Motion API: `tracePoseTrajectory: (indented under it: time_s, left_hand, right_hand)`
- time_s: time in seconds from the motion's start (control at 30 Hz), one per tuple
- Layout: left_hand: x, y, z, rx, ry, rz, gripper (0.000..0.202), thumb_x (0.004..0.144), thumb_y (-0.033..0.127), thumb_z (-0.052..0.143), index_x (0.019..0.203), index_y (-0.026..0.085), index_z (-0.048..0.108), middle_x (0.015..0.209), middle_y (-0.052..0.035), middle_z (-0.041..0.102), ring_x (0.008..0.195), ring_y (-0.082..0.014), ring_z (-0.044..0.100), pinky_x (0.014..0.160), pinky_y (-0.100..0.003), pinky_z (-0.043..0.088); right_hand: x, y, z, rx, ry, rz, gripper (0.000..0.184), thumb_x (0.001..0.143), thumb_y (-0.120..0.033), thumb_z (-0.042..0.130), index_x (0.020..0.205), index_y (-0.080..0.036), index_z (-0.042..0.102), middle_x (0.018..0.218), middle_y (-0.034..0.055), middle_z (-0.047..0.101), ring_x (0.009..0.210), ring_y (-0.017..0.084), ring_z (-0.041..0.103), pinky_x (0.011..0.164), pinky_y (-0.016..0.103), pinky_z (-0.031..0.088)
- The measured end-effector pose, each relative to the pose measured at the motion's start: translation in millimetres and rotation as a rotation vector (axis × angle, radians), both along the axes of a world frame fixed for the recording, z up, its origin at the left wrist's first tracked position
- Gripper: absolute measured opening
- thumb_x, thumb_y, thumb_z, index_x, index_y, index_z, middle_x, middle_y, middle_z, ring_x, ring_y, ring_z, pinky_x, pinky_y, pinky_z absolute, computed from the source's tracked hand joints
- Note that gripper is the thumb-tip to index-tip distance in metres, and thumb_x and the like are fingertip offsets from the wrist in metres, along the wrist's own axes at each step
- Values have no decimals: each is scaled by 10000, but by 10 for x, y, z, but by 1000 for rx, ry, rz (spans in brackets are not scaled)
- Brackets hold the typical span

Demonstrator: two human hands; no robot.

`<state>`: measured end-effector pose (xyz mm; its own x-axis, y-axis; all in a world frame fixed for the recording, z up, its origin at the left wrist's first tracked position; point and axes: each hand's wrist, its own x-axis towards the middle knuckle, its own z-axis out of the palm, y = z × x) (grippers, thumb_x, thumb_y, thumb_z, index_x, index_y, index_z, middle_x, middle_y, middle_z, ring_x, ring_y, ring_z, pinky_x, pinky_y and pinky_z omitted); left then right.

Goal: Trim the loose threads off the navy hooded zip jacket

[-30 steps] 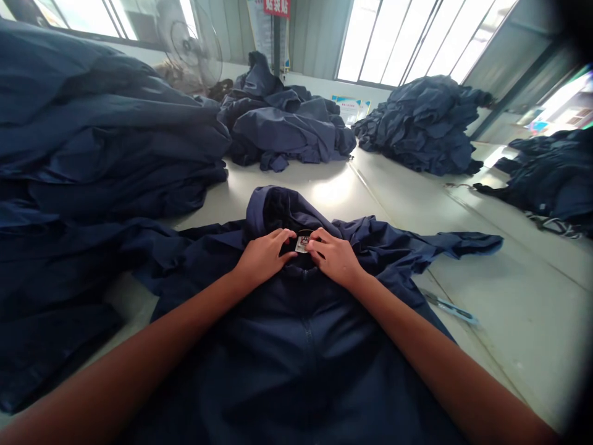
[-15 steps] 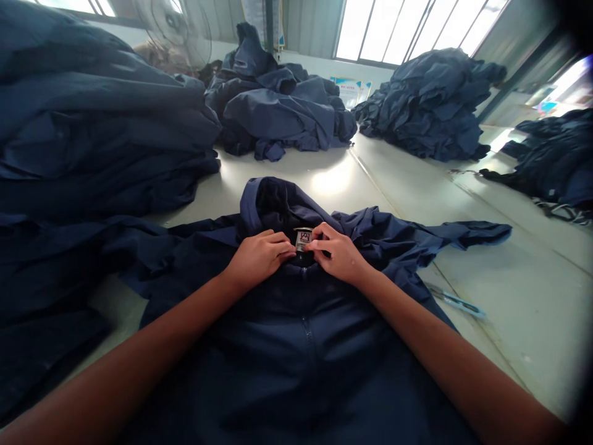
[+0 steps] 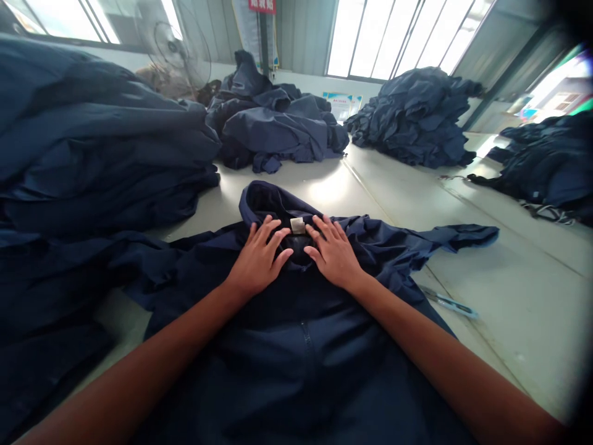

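Observation:
A navy hooded jacket (image 3: 287, 346) lies spread in front of me, its hood (image 3: 252, 201) at the far end and a zipper (image 3: 306, 334) down the middle. Inside the neck opening shows a small pale label (image 3: 297, 225). My left hand (image 3: 260, 256) rests on the left side of the collar, fingers spread. On the opposite side of the opening, my right hand (image 3: 331, 250) lies with its fingers apart too. Both sets of fingertips are close to the label, and neither hand grips anything I can see.
A light blue cutter-like tool (image 3: 449, 303) lies on the pale table (image 3: 523, 278), right of the jacket. Heaped navy garments stand at left (image 3: 102, 136), back centre (image 3: 282, 117), back right (image 3: 412, 117) and far right (image 3: 556, 167). A fan (image 3: 173, 46) is behind.
Both hands have let go at the neck opening and their fingers have spread over the collar. The label's printed red-and-black face no longer shows; a plain pale side does. The view has tilted up slightly.

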<state>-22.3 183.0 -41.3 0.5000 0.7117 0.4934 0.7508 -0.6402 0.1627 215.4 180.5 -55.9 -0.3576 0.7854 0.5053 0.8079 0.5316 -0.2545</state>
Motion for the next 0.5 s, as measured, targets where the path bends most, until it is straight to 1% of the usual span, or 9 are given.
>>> tracePoseTrajectory:
  time_s: [0.03,0.07,0.1,0.17,0.23,0.3,0.37,0.43,0.5]
  left_hand:
    - [2,-3,6,17,-8,25,416,1087,394,452,1409,156,566,1565,-151,514,1506,-343,403,1250,-557,319]
    - [5,-12,16,29,-14,54,413,1082,399,459,1403,165,570,1579,-143,497,1527,-347,369,1263,-565,293]
    - [6,-25,34,36,-17,89,384,1081,398,456,1365,181,598,1554,-130,519,1508,-340,391,1252,-550,313]
    - [9,-46,98,38,-23,179,349,1086,384,429,1295,207,646,1465,-122,575,1403,-325,493,1180,-508,402]
    - [14,-16,214,20,-18,284,356,1089,367,406,1272,208,667,1400,-141,598,1306,-332,555,1108,-502,453]
    - [36,106,382,-40,18,352,347,1089,351,408,1208,204,699,1324,-145,640,1255,-332,592,1081,-499,475]
    - [101,326,578,-151,87,383,302,1080,364,474,1138,194,716,1222,-118,692,1182,-298,645,1047,-489,514]
    - [227,596,759,-287,165,412,323,1037,428,603,1192,157,686,1195,-98,705,1096,-254,685,983,-489,565]
    - [409,846,891,-406,222,430,367,1016,417,651,1273,154,653,1274,-109,680,1115,-257,683,965,-485,586]
  right_hand:
    - [-3,27,-28,23,15,-59,553,1073,-449,470,1533,-145,513,1652,191,422,1565,395,307,1275,644,187]
    - [-5,49,-55,47,35,-109,587,1078,-461,448,1559,-125,470,1663,206,401,1580,401,277,1278,659,158]
    - [-8,65,-77,72,60,-149,600,1086,-460,423,1572,-108,438,1657,215,407,1584,396,275,1279,657,159]
    - [-14,71,-89,129,125,-205,588,1101,-426,365,1576,-80,398,1623,226,447,1573,370,310,1278,622,211]
    - [-8,57,-28,202,204,-248,543,1107,-377,314,1545,-70,409,1568,228,499,1541,339,370,1270,586,263]
    - [49,55,136,283,277,-281,490,1103,-338,281,1490,-91,452,1491,218,553,1479,302,449,1245,531,337]
    - [207,90,399,363,330,-308,461,1096,-332,267,1466,-131,455,1431,199,573,1420,270,499,1207,479,400]
    - [490,145,714,449,379,-359,464,1093,-350,247,1493,-168,398,1432,190,537,1414,261,492,1186,471,419]
    - [856,146,1009,565,460,-453,472,1093,-338,186,1517,-189,331,1439,200,481,1396,275,495,1158,507,431]
